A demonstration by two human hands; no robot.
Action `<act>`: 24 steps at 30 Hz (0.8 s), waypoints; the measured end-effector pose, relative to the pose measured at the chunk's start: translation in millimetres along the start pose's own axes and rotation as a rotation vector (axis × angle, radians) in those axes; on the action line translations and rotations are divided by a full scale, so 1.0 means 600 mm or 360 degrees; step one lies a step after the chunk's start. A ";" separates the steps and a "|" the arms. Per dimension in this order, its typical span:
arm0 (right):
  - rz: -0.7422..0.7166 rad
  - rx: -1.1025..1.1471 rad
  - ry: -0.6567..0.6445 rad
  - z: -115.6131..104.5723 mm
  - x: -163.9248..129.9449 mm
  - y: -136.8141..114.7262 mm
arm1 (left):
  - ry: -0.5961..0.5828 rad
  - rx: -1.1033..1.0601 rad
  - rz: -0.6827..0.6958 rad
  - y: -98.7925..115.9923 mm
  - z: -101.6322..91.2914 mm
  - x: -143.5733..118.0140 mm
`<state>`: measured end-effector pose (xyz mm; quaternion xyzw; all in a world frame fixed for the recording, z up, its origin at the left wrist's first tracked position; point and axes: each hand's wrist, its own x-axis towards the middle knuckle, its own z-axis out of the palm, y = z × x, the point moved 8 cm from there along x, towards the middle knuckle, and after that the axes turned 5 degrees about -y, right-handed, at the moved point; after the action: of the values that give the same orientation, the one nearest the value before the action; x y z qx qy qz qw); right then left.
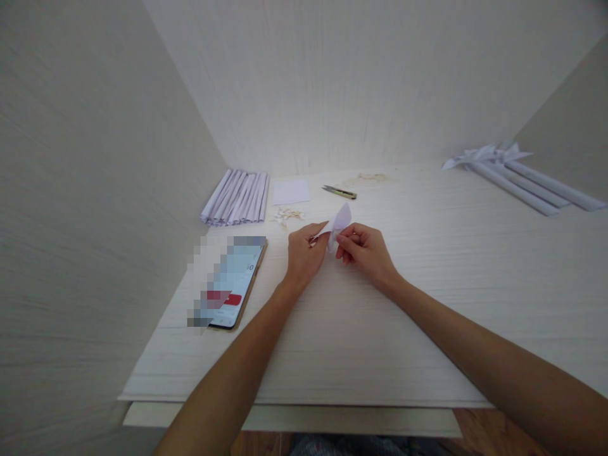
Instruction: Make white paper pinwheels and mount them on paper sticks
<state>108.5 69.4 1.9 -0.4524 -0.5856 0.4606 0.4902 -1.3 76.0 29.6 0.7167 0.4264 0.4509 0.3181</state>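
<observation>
Both my hands meet over the middle of the white table [427,329] and pinch one small folded piece of white paper [338,223]. My left hand [304,253] grips its left end between thumb and fingers. My right hand [363,250] grips the lower right part, fingers curled. The paper's pointed upper flap sticks up above the fingers. Just beyond my left hand lies a small heap of pale scraps or bands [286,215].
A phone [235,282] with a lit screen lies at the left. Behind it is a bundle of rolled white paper tubes [236,197], a small white sheet [291,190] and snips [339,192]. More paper rolls with folded tips [517,174] lie at far right. White walls enclose the table.
</observation>
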 end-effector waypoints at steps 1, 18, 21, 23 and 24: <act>0.0027 0.0049 -0.0014 0.002 0.001 0.003 | -0.0006 -0.0014 -0.0003 -0.001 0.000 0.000; -0.0151 -0.0381 0.0136 -0.007 -0.007 -0.021 | -0.0021 -0.0146 -0.0066 0.003 0.006 0.002; -0.0122 -0.0205 0.0087 -0.004 -0.003 -0.012 | -0.0024 -0.0130 -0.0070 0.003 0.005 0.002; -0.0105 -0.0125 0.0078 -0.004 -0.002 -0.008 | -0.0018 -0.0130 -0.0085 0.002 0.005 0.002; -0.0096 -0.0093 0.0078 -0.004 -0.002 -0.007 | -0.0016 -0.0129 -0.0090 0.002 0.005 0.002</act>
<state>110.4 67.7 6.2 -0.4598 -0.6000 0.4170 0.5048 2.0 76.5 29.9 0.6932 0.4263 0.4550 0.3617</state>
